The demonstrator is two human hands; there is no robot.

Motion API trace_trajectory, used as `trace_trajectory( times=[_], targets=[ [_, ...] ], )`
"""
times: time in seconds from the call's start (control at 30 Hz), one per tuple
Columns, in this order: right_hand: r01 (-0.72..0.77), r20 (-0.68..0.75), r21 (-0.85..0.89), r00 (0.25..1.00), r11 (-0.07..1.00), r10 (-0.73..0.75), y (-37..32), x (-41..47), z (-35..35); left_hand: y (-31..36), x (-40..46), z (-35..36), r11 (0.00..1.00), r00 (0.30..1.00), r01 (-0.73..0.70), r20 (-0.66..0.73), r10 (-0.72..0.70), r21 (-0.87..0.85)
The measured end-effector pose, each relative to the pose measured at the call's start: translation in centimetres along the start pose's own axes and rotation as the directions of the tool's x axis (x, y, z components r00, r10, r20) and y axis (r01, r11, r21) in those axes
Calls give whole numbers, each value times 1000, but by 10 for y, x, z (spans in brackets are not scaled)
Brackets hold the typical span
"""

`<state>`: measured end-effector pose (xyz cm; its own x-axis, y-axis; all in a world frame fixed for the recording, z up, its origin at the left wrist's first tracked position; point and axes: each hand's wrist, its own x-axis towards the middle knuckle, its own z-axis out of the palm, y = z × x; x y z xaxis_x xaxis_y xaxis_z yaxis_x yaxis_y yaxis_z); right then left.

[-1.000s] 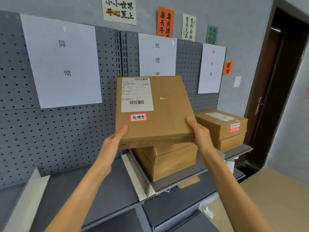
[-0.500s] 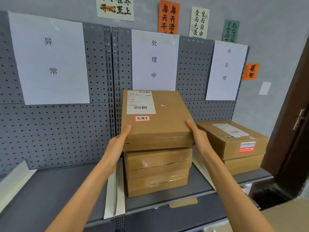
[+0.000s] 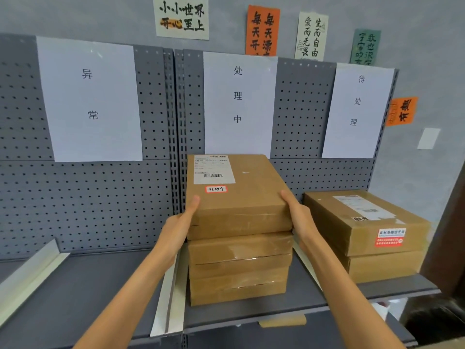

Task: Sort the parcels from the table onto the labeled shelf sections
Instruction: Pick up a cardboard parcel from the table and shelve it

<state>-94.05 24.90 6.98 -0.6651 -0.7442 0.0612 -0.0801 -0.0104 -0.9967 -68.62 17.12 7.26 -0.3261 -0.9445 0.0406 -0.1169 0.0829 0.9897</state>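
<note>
Your left hand (image 3: 180,222) and right hand (image 3: 299,217) grip the parcel (image 3: 239,195) seated atop the stack (image 3: 239,268) below the middle sign (image 3: 239,102); release remains.

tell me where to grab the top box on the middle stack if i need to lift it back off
Take the top box by its two short side edges near the front corners, coming from the front, as the left hand and right hand do now. It is flat, wide and level on the stack, with the pegboard close behind, so the sides are probably the easiest faces to reach.
</note>
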Motion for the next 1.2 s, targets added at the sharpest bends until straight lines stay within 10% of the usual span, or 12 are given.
trace_trajectory(
  times=[0.9,1.2],
  targets=[
    [-13,-48,-77,999,997,9,-2,6,3,-8,3,5,996,999,39,16,-40,80],
    [322,-180,-453,880,831,-440,-29,-31,10,2,-3,-18,987,999,-29,-12,32,158]
  ],
)
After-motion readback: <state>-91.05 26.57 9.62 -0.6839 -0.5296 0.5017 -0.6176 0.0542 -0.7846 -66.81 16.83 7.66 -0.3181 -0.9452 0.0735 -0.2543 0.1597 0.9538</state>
